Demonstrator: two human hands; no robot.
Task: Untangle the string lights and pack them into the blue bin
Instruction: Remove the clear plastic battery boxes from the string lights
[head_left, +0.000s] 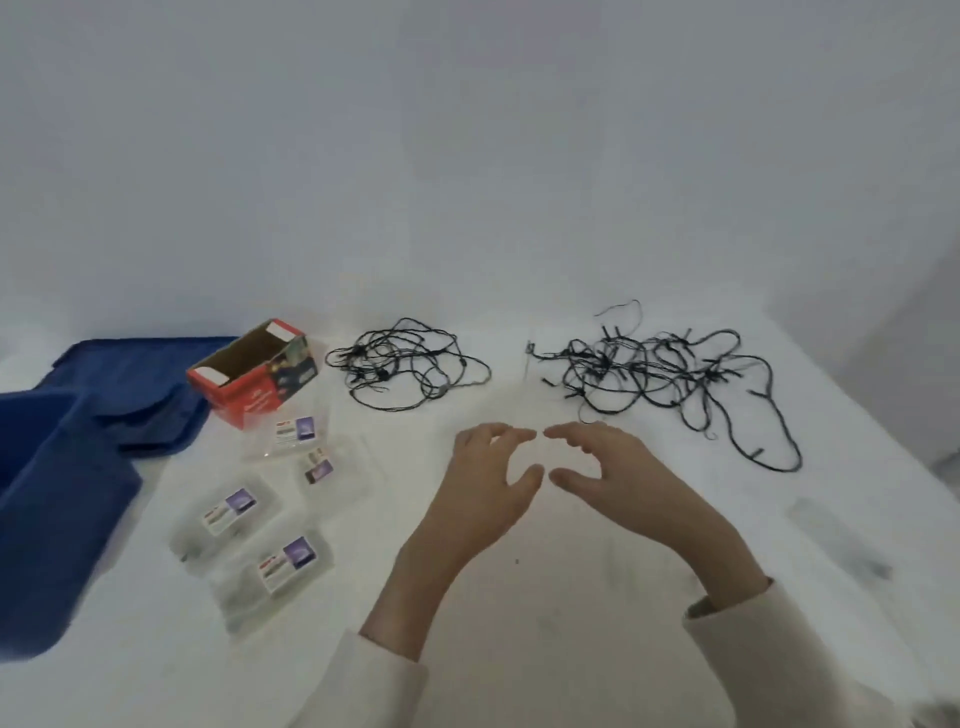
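Two tangles of dark string lights lie on the white table: a smaller tangle (408, 366) at centre and a larger tangle (670, 379) to the right, with a long loop trailing toward the right edge. The blue bin (47, 467) stands at the left edge, and its blue lid (130, 384) lies behind it. My left hand (488, 483) and my right hand (618, 478) hover side by side just in front of the tangles. Their fingers are spread and curved, fingertips almost meeting, and they hold nothing.
An open red cardboard box (254, 371) sits between the lid and the smaller tangle. Several clear plastic packets with labels (249, 519) lie in front of it, left of my hands. A white wall rises behind the table.
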